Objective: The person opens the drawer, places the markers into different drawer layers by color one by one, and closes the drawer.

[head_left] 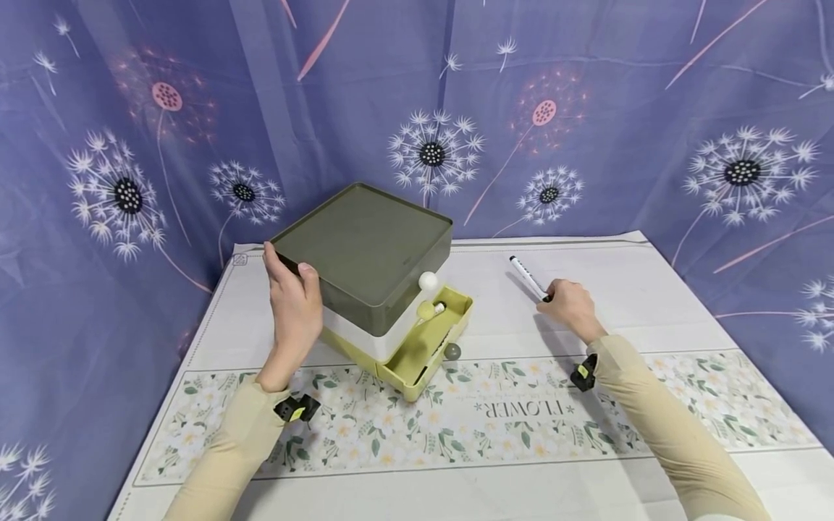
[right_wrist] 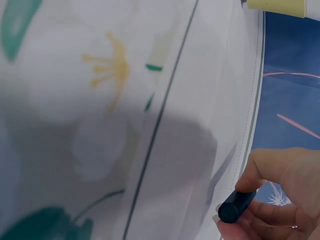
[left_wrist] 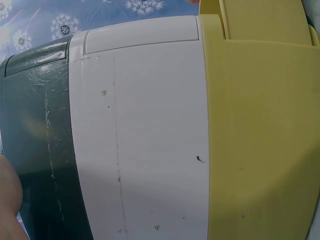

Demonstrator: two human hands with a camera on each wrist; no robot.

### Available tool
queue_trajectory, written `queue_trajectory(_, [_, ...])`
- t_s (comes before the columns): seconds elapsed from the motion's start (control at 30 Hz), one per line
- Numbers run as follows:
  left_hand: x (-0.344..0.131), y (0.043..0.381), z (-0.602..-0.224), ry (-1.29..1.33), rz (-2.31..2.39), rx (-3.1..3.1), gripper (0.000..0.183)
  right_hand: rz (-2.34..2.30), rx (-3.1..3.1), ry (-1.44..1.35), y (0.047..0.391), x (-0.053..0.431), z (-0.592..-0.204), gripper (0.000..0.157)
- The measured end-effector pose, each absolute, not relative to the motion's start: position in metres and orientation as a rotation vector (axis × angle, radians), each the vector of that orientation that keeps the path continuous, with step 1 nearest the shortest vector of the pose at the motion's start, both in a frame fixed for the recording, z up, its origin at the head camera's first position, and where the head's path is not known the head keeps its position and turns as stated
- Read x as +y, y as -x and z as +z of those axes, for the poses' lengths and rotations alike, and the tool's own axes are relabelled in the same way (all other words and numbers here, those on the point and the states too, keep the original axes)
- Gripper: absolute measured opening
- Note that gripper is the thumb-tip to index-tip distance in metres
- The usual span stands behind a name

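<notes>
A three-tier drawer box stands left of centre, with a dark green top tier (head_left: 365, 239), a white middle tier (left_wrist: 140, 130) and a yellow-green bottom tier (left_wrist: 260, 140). My left hand (head_left: 293, 311) rests on its left corner, fingers straight along the side and thumb at the top rim. The yellow-green bottom drawer (head_left: 407, 365) is pulled out, with a small white and black item (head_left: 439, 308) inside. Off to the right, my right hand (head_left: 572, 307) pinches a white marker (head_left: 526, 276) with black ends by its near end, its far end pointing away to the left.
Round knobs stick out from the drawer fronts: a white knob (head_left: 428, 281), a yellow-green knob (head_left: 426, 310) and a grey knob (head_left: 452, 352). A floral strip (head_left: 508, 427) crosses the white tabletop (head_left: 625, 282). Blue dandelion-print curtains (head_left: 339, 116) enclose the table's back and sides.
</notes>
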State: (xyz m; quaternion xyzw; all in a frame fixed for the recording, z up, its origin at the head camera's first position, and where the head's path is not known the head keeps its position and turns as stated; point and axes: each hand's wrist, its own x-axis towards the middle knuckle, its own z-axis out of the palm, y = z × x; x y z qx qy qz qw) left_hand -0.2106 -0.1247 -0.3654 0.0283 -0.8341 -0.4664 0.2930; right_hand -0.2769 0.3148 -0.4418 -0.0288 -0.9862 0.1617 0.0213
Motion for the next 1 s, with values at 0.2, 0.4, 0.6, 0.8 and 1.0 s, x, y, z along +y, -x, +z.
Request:
queue_trajectory(0.2, [-0.1242, 0.2110, -0.3658, -0.082, -1.245, -2.223, 0.064, 0.513, -3.060, 0.061, 0.2744, 0.3126, -0.4382, 0.029])
queue_trajectory(0.4, [-0.1241, 0.2104, -0.3663, -0.084, -1.246, -2.220, 0.064, 0.538, -3.057, 0.002, 0.2734, 0.3109, -0.4387, 0.029])
queue_trajectory(0.6, [-0.1253, 0.2106, -0.3656, -0.086, -1.253, -2.235, 0.065, 0.555, -3.027, -0.066, 0.2762, 0.3105, -0.4411, 0.026])
queue_trajectory(0.8, [-0.1253, 0.2103, -0.3649, -0.087, -1.260, -2.244, 0.065, 0.562, -3.038, -0.110, 0.2770, 0.3087, -0.4409, 0.026])
queue_trajectory(1.0, [-0.1251, 0.2105, -0.3653, -0.078, -1.259, -2.239, 0.065, 0.577, -3.023, -0.193, 0.2769, 0.3050, -0.4398, 0.026])
